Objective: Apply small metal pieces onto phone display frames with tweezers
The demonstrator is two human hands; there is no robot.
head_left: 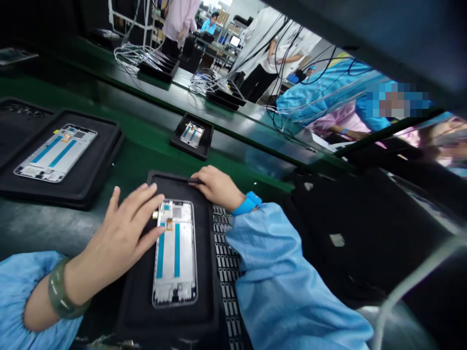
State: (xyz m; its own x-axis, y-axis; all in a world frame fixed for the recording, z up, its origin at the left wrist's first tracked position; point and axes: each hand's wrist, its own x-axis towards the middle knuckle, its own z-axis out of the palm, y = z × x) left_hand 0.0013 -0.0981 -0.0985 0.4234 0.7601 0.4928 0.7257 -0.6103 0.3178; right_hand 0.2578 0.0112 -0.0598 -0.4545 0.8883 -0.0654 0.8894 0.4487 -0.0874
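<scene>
Right hand [219, 186]: pinching black tray [205, 238] by its far rim | phone frame [186, 253]: in tray, nearside of that pinch | left hand [124, 227]: fingers spread, at frame's left edge, contact unclear

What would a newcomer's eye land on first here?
Probably the silver phone frame with blue strips, lying in a black tray at lower centre. Next, the left hand spread by its upper left edge and the right hand at the tray's far right corner. A similar frame sits in another tray at left.
</scene>
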